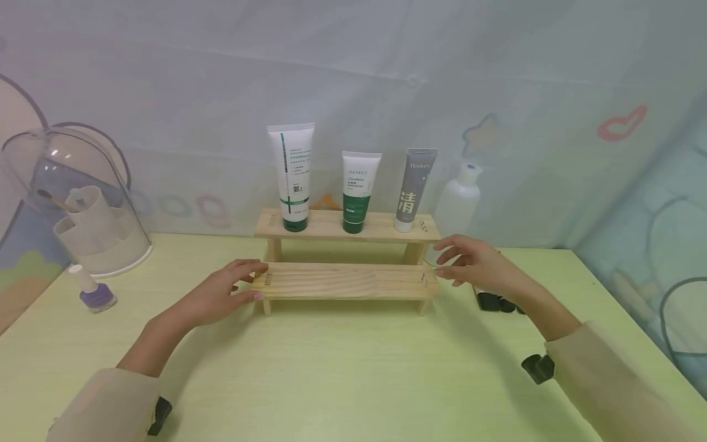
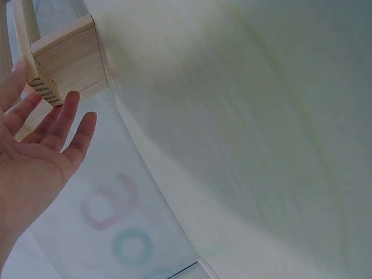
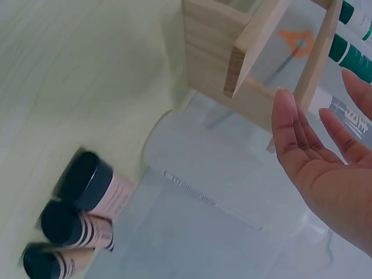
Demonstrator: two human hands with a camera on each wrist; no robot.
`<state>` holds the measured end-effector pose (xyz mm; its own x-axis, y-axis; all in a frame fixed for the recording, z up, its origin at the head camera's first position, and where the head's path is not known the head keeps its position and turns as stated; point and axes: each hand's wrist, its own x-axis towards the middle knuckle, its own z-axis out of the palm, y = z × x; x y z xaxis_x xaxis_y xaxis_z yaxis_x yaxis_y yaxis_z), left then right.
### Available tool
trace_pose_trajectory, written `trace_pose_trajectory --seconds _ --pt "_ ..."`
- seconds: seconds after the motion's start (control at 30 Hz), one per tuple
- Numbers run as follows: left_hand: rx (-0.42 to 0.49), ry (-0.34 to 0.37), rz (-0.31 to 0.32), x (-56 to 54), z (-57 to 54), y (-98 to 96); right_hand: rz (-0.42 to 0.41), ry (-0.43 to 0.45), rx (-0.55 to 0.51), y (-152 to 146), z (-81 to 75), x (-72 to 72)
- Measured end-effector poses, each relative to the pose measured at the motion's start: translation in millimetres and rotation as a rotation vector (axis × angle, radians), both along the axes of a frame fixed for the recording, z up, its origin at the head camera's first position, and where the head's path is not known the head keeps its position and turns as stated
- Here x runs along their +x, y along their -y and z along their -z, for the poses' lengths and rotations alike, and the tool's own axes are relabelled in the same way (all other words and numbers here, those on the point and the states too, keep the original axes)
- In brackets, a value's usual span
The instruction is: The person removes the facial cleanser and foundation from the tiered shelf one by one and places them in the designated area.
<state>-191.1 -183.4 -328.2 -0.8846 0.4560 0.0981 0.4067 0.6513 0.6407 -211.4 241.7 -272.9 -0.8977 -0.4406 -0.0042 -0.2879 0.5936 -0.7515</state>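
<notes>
— "While three tubes stand caps down along its upper tier, a wooden rack sits on the bench."

— "Who is at the rack?"

— "A person in pale sleeves. The left hand grips the rack's lower tier at its left end, thumb at the front corner, forefinger at the back. The right hand is at the rack's right end, fingers loosely extended and wrapped around nothing; whether a fingertip touches the wood, I cannot tell."

— "And around the rack?"

— "Well to its left, a purple nail polish and a clear dome over white holders. Just behind the rack's right end, a white bottle; right of the rack, black-capped containers, partly hidden from the head camera by the right hand."
</notes>
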Motion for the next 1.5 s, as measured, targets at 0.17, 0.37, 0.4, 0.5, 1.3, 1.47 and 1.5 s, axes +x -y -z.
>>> trace_pose_trajectory --seconds 0.17,0.37,0.4,0.5,1.3,1.47,1.5 --pt "0.002 -0.004 0.004 0.8 -0.8 -0.4 -0.026 -0.007 -0.019 19 -1.1 -4.2" --pt "0.001 -0.007 0.001 0.6 -1.0 -0.8 -0.074 -0.059 -0.011 39 -2.4 -7.2" --pt "0.002 -0.007 0.002 0.6 -1.0 -0.8 -0.074 -0.064 -0.003 43 -2.8 -7.3" --pt "0.004 -0.007 0.005 0.7 -1.0 -0.8 -0.06 -0.069 0.01 53 -4.3 -7.6" --pt "0.011 -0.006 0.009 1.8 -1.1 -0.6 -0.104 -0.068 -0.154 119 -13.4 -18.9" --pt "0.009 -0.006 0.011 1.5 -1.5 -0.4 -0.116 -0.057 -0.195 133 -12.1 -21.0" --pt "0.009 -0.006 0.013 1.4 -1.5 -0.3 -0.116 -0.054 -0.2 136 -12.2 -21.1"
